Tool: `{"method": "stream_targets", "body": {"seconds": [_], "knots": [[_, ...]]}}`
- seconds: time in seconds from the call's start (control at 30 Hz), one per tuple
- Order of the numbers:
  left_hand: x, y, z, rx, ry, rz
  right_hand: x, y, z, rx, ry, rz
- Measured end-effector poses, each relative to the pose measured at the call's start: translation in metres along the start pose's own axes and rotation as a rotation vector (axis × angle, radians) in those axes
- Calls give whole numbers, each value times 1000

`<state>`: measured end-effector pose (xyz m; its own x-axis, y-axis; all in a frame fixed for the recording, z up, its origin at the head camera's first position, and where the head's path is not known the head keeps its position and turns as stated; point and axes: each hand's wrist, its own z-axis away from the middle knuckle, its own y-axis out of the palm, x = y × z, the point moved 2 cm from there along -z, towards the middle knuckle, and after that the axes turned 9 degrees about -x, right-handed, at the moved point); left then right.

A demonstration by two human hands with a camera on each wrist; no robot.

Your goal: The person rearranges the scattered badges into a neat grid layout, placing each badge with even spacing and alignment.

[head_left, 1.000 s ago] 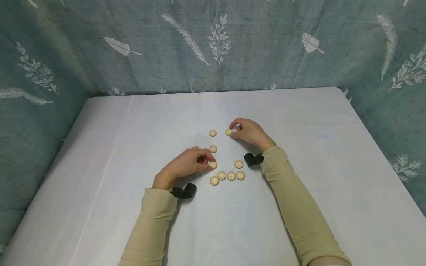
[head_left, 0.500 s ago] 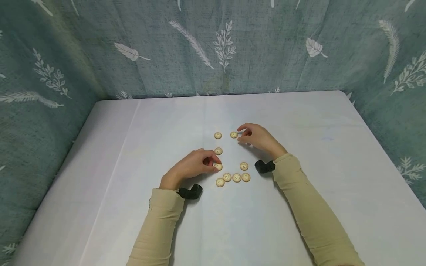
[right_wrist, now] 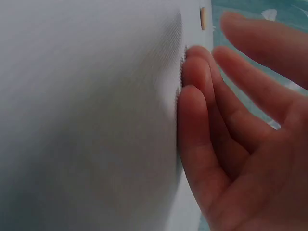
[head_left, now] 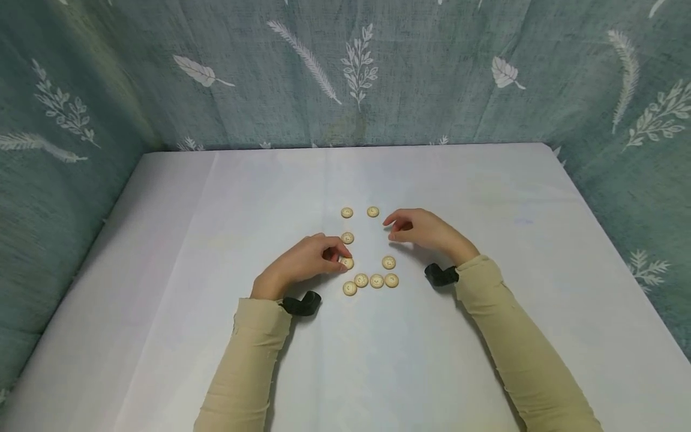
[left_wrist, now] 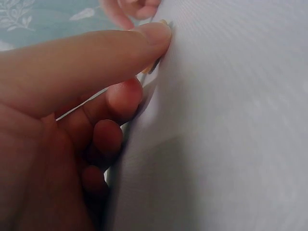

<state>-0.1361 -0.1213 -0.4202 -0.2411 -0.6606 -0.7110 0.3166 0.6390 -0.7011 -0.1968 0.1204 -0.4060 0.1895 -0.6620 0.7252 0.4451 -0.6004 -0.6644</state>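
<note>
Several round, pale wooden buttons lie flat on the white table. My left hand (head_left: 308,261) pinches one button (head_left: 348,263) at the tabletop between thumb and index finger; in the left wrist view the thumb (left_wrist: 144,43) covers most of it. Straight above that one lie a middle button (head_left: 348,238) and a far left button (head_left: 347,212). A far right button (head_left: 373,212) sits just left of my right hand (head_left: 423,231), whose thumb and index finger are apart with nothing between them. In the right wrist view its other fingertips (right_wrist: 192,101) are bent close by the tabletop.
Nearer to me, a row of buttons (head_left: 376,281) ends at the left with a slightly lower button (head_left: 349,288). One more button (head_left: 388,262) lies just above the row's right end. Green leaf-patterned cloth (head_left: 432,72) stands behind the table's far edge (head_left: 270,150).
My right hand has let go of the far right button and drawn back to the right and toward me. The left hand keeps its pinch in place. The head view shifts slightly.
</note>
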Motion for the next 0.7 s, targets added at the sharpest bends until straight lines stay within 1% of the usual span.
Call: {"method": "stream_targets", "body": {"seconds": [0.1,0.23,0.4,0.53,0.7], "knots": [[1,-2,-1,6,-4,-1,3,0,5,37,-42,26],[2,-3,-2,21,-14,3,8,2,10,84,-88,34],[2,-3,-2,10,-27,12,13,6,12,102,-121,62],[2,-1,0,20,-42,17,13,10,16,132,-118,79],[2,-1,1,19,-30,14,15,10,20,175,-118,99]]}}
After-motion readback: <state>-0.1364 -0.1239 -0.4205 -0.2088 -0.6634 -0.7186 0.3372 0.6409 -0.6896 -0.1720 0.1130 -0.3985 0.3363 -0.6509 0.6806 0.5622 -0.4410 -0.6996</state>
